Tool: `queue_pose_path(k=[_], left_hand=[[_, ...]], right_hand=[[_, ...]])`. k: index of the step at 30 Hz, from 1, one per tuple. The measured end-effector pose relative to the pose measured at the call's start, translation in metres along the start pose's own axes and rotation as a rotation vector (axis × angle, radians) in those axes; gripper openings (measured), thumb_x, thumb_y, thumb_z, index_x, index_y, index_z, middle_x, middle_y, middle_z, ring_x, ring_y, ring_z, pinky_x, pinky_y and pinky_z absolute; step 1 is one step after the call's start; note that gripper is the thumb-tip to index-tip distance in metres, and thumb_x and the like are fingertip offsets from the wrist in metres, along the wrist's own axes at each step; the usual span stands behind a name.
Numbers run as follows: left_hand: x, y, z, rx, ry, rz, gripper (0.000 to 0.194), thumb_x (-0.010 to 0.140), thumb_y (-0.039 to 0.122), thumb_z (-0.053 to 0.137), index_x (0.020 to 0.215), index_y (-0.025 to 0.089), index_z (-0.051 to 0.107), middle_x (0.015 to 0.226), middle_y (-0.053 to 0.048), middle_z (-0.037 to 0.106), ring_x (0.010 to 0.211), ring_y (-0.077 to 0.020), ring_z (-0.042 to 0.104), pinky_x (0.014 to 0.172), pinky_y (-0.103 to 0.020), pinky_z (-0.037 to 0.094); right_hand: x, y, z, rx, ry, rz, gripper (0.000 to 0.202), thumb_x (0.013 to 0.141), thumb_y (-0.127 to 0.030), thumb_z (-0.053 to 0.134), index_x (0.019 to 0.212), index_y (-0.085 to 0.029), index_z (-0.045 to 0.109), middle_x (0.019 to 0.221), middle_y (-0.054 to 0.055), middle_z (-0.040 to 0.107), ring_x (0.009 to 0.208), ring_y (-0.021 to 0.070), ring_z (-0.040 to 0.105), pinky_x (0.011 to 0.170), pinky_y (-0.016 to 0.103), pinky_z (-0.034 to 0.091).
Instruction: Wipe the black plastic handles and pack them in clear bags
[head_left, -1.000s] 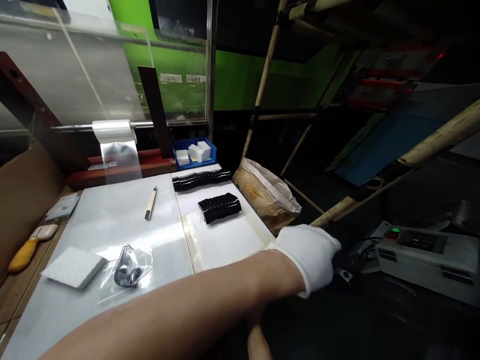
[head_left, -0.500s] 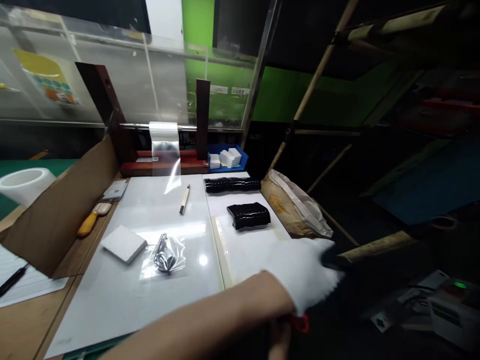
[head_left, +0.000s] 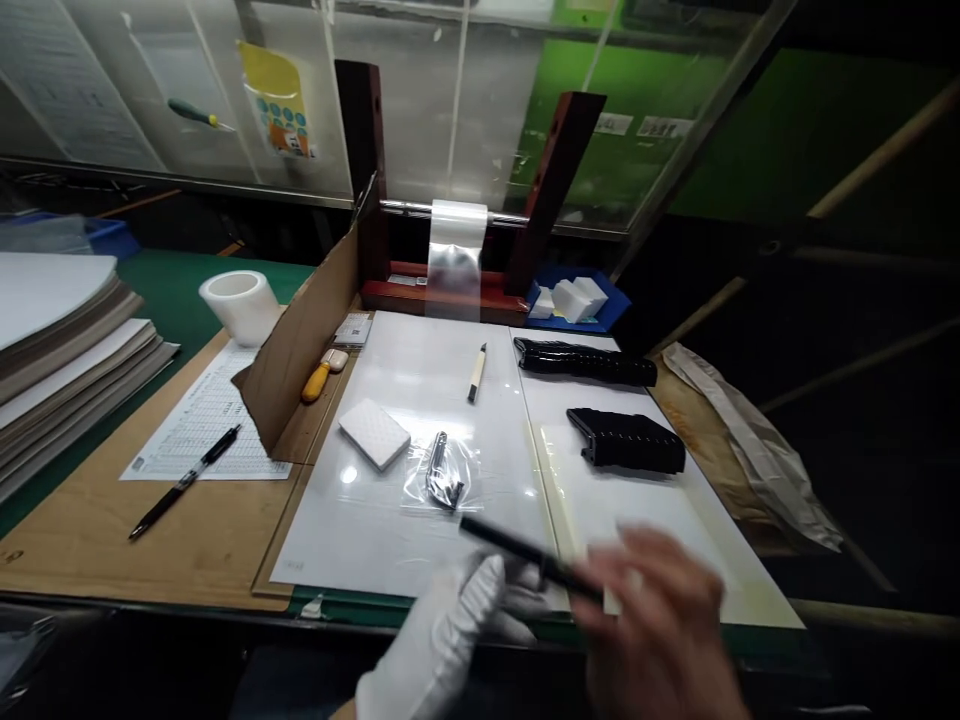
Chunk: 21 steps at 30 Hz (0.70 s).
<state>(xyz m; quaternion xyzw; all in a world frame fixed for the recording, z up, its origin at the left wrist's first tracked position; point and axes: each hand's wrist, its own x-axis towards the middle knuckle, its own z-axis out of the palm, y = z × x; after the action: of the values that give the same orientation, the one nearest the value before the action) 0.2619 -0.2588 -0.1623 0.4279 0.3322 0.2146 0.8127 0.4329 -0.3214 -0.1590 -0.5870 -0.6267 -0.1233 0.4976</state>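
A long thin black part (head_left: 525, 555) is held above the front edge of the white work surface. My bare right hand (head_left: 652, 610), blurred by motion, grips its right end. My left hand (head_left: 457, 620), in a white glove, is closed around the part nearer its middle; the fingers are partly hidden. Just beyond lies a clear bag (head_left: 442, 475) with a small dark item inside. A white square pad (head_left: 375, 434) rests left of the bag. Two glossy black pieces, a longer one (head_left: 585, 362) and a shorter one (head_left: 630, 440), lie on the right side.
A film roll stand (head_left: 450, 290) and a blue bin (head_left: 615, 300) with white blocks stand at the back. Left are a cardboard divider (head_left: 300, 360), a yellow-handled tool (head_left: 316, 382), a black pen (head_left: 184, 482), a white roll (head_left: 244, 305) and stacked sheets (head_left: 67, 370). A paper bag (head_left: 727, 440) lies right.
The view has swung left. The gloved hand has come from the right side to the front edge, and the bare hand now shows there too, with the thin black part between them.
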Motion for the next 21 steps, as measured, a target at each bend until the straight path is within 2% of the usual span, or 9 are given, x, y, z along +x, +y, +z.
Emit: queue_pose_path(k=[1, 2, 4, 6, 8, 12, 15, 18, 21], left_hand=[[-0.001, 0.005, -0.014, 0.215, 0.084, 0.117, 0.056, 0.095, 0.061, 0.051, 0.125, 0.016, 0.065, 0.119, -0.013, 0.072, 0.108, -0.0263, 0.069, 0.094, -0.038, 0.055], [-0.002, 0.009, -0.029, 0.45, 0.186, 0.231, 0.046, 0.096, 0.052, 0.055, 0.126, 0.017, 0.064, 0.119, -0.012, 0.071, 0.109, -0.0259, 0.067, 0.096, -0.039, 0.054], [0.0, 0.013, -0.058, 0.964, 0.394, 0.417, 0.032, 0.097, 0.032, 0.059, 0.126, 0.019, 0.063, 0.121, -0.011, 0.069, 0.111, -0.0269, 0.064, 0.098, -0.044, 0.052], [0.005, 0.01, -0.082, 1.378, 0.494, 0.528, 0.028, 0.094, 0.018, 0.061, 0.121, 0.017, 0.066, 0.119, -0.013, 0.068, 0.107, -0.0304, 0.063, 0.093, -0.05, 0.054], [0.01, 0.005, -0.097, 1.547, 0.502, 0.557, 0.025, 0.089, 0.012, 0.064, 0.114, 0.016, 0.069, 0.117, -0.014, 0.067, 0.102, -0.0329, 0.063, 0.087, -0.053, 0.056], [0.019, -0.004, -0.105, 1.574, 0.508, 0.565, 0.018, 0.089, 0.013, 0.065, 0.106, 0.018, 0.07, 0.11, -0.012, 0.068, 0.096, -0.0316, 0.063, 0.082, -0.051, 0.057], [0.026, -0.003, -0.104, 1.591, 0.524, 0.553, 0.012, 0.091, 0.014, 0.063, 0.1, 0.018, 0.07, 0.106, -0.011, 0.068, 0.093, -0.0307, 0.063, 0.081, -0.05, 0.057], [0.031, 0.0, -0.104, 1.616, 0.513, 0.546, 0.009, 0.092, 0.015, 0.061, 0.093, 0.016, 0.07, 0.101, -0.011, 0.067, 0.09, -0.0305, 0.063, 0.078, -0.048, 0.057], [0.033, 0.002, -0.102, 1.645, 0.507, 0.535, 0.013, 0.095, 0.015, 0.056, 0.089, 0.015, 0.068, 0.096, -0.012, 0.066, 0.086, -0.0298, 0.062, 0.074, -0.047, 0.056]], right_hand=[[0.036, 0.005, 0.011, 0.054, -0.038, 0.043, 0.016, 0.096, -0.027, 0.064, 0.11, -0.03, 0.071, 0.104, 0.003, 0.068, 0.108, 0.024, 0.062, 0.096, 0.04, 0.048], [0.069, 0.012, 0.023, 0.116, -0.177, 0.104, 0.013, 0.097, -0.03, 0.064, 0.108, -0.028, 0.071, 0.108, 0.003, 0.068, 0.107, 0.0226, 0.062, 0.094, 0.039, 0.049], [0.122, 0.029, 0.053, 0.215, -0.632, 0.235, 0.021, 0.1, -0.04, 0.057, 0.103, -0.025, 0.073, 0.106, 0.003, 0.07, 0.102, 0.0205, 0.065, 0.091, 0.036, 0.049], [0.151, 0.047, 0.087, 0.242, -0.866, 0.259, 0.022, 0.095, -0.043, 0.064, 0.094, -0.025, 0.077, 0.102, 0.002, 0.072, 0.095, 0.0203, 0.067, 0.085, 0.033, 0.049], [0.159, 0.063, 0.12, 0.244, -0.97, 0.265, 0.019, 0.092, -0.04, 0.068, 0.09, -0.024, 0.078, 0.099, 0.003, 0.073, 0.091, 0.0203, 0.067, 0.081, 0.031, 0.049], [0.15, 0.082, 0.172, 0.265, -1.063, 0.293, 0.017, 0.092, -0.035, 0.068, 0.088, -0.024, 0.079, 0.098, 0.002, 0.074, 0.088, 0.0182, 0.068, 0.078, 0.028, 0.049], [0.142, 0.085, 0.186, 0.222, -1.004, 0.348, 0.014, 0.088, -0.036, 0.073, 0.091, -0.024, 0.078, 0.094, 0.002, 0.072, 0.084, 0.0179, 0.066, 0.077, 0.029, 0.048], [0.131, 0.076, 0.172, 0.103, -0.78, 0.422, 0.021, 0.092, -0.038, 0.068, 0.105, -0.022, 0.072, 0.097, 0.003, 0.069, 0.088, 0.0198, 0.063, 0.081, 0.033, 0.045], [0.106, 0.054, 0.133, 0.071, -0.662, 0.457, 0.025, 0.102, -0.041, 0.051, 0.103, -0.021, 0.066, 0.093, 0.003, 0.067, 0.083, 0.0187, 0.061, 0.077, 0.033, 0.047]])
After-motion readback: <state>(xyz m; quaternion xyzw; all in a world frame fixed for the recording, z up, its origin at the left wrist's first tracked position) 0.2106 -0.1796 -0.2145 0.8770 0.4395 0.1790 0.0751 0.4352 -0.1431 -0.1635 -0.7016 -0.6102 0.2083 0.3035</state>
